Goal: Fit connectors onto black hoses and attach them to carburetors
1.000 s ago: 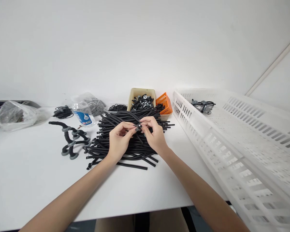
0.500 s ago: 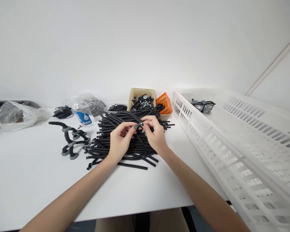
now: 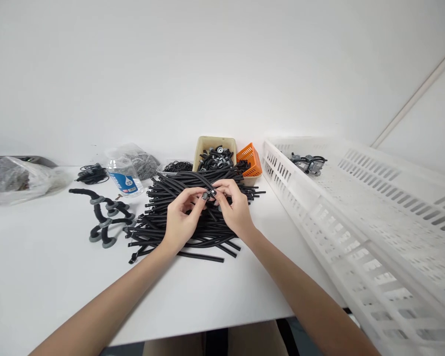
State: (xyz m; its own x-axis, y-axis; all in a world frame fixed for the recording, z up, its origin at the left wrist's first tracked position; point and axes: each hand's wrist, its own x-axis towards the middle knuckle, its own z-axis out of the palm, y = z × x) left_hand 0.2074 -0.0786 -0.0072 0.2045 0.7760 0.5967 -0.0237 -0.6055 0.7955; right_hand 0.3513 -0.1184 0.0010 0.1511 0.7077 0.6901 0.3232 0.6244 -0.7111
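My left hand (image 3: 183,212) and my right hand (image 3: 232,205) meet above a pile of black rubber tubes (image 3: 207,257). Both are closed, thumbs and forefingers pinched together at the same spot. A small dark piece seems to sit between the fingertips, but the dark nails and the black pile behind make it hard to tell apart. A bit of grey shows just under the right fingers. Left of the pile lie short bent black tubes with grey discs (image 3: 106,222) on them.
Behind the pile stand a cream bin (image 3: 196,153) of black and grey parts and an orange basket (image 3: 255,160). A large white crate (image 3: 311,207) fills the right side. A clear bottle (image 3: 124,178), black cord (image 3: 92,174) and a plastic bag (image 3: 25,180) are at the left.
The view has shifted slightly, moving everything a little to the left. My hands keep the same pinch, with hardly any change in the fingers.
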